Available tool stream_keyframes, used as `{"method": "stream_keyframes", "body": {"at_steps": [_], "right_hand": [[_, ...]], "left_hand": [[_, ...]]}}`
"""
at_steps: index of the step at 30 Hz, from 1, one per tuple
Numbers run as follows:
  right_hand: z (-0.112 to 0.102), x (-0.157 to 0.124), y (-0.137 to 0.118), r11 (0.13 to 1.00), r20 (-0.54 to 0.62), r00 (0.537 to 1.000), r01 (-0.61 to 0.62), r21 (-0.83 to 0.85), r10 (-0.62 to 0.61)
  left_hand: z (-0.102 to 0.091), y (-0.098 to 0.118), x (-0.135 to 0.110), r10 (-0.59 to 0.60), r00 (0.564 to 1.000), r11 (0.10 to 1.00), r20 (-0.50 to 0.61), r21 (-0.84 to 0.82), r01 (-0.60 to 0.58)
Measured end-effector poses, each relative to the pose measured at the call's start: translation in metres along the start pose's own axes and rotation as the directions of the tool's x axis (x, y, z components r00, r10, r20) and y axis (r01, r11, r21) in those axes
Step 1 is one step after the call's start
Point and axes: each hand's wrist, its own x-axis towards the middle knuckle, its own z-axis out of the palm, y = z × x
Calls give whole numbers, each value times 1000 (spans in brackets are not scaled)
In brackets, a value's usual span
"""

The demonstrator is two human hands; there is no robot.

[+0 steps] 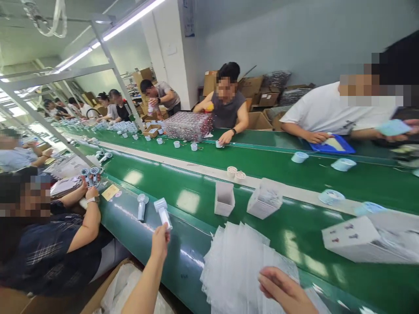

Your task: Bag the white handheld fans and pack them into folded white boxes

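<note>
My left hand [160,242] is closed on the handle end of a light-blue device that looks like a small handheld fan [161,209], just above the green worktop. A second, similar fan [141,207] lies to its left. My right hand [283,290] hovers at the near edge of a fanned-out stack of translucent bubble-wrap bags [238,266]. Its fingers are loosely bent and nothing shows in them; whether they touch the bags is unclear. Past the stack, an upright white box [224,199] stands beside another white box with clear plastic inside [264,199].
Green conveyor belts [196,163] run lengthwise, carrying light-blue round parts [343,164]. A larger white box [350,235] lies at right. A co-worker [49,235] at left holds several fans. People work across the belt, one beside a blue tray [334,145]. An open carton [121,288] sits below.
</note>
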Motion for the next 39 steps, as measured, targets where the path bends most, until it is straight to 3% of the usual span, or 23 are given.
{"method": "stream_keyframes", "body": {"at_steps": [2, 4, 5, 6, 9, 11, 13, 16, 18, 21, 26, 31, 33, 36, 38, 39], "right_hand": [[25, -5, -13, 978, 26, 999, -45, 204, 41], [37, -3, -27, 901, 113, 991, -114, 419, 73], [37, -2, -32, 859, 151, 987, -128, 496, 60], [31, -1, -36, 826, 107, 993, -104, 555, 53], [-13, -11, -35, 751, -144, 985, 27, 660, 92], [-60, -33, -29, 732, -254, 960, 88, 675, 118], [-110, -64, -18, 726, -329, 934, 132, 675, 136], [-174, -119, 1, 725, -414, 893, 165, 669, 179], [-201, -152, 15, 723, -434, 874, 154, 674, 219], [-219, -190, 34, 709, -429, 858, 114, 696, 283], [-221, -221, 61, 657, -242, 912, -38, 753, 330], [-201, -227, 77, 629, 142, 958, -272, 728, 250], [-187, -222, 78, 607, 312, 936, -346, 715, 166], [-163, -206, 75, 578, 518, 855, -410, 706, -25], [-150, -190, 70, 563, 544, 828, -388, 730, -135], [-146, -182, 67, 554, 522, 836, -359, 751, -166]], "left_hand": [[36, -5, -56, -28, 989, 998, 148, -56, 36], [72, -7, -116, -51, 932, 986, 360, -132, 105], [89, -7, -143, -55, 881, 981, 470, -141, 137], [106, -6, -167, -55, 816, 978, 575, -133, 160], [151, -6, -216, -56, 552, 991, 832, -20, 130], [179, -10, -237, -52, 389, 998, 920, 56, -1], [204, -19, -258, -42, 287, 955, 957, 123, -270], [233, -43, -298, -81, 183, 681, 980, 188, -708], [246, -60, -321, -170, 137, 478, 976, 203, -854], [257, -79, -335, -251, 145, 346, 957, 229, -910], [261, -80, -322, -193, 215, 378, 958, 274, -884], [259, -44, -315, 45, 367, 478, 929, 302, -824], [256, -25, -311, 137, 442, 513, 887, 318, -797], [246, 2, -307, 241, 549, 596, 801, 324, -735], [234, 17, -306, 266, 540, 660, 798, 258, -706], [227, 24, -307, 255, 497, 690, 829, 205, -694]]}}
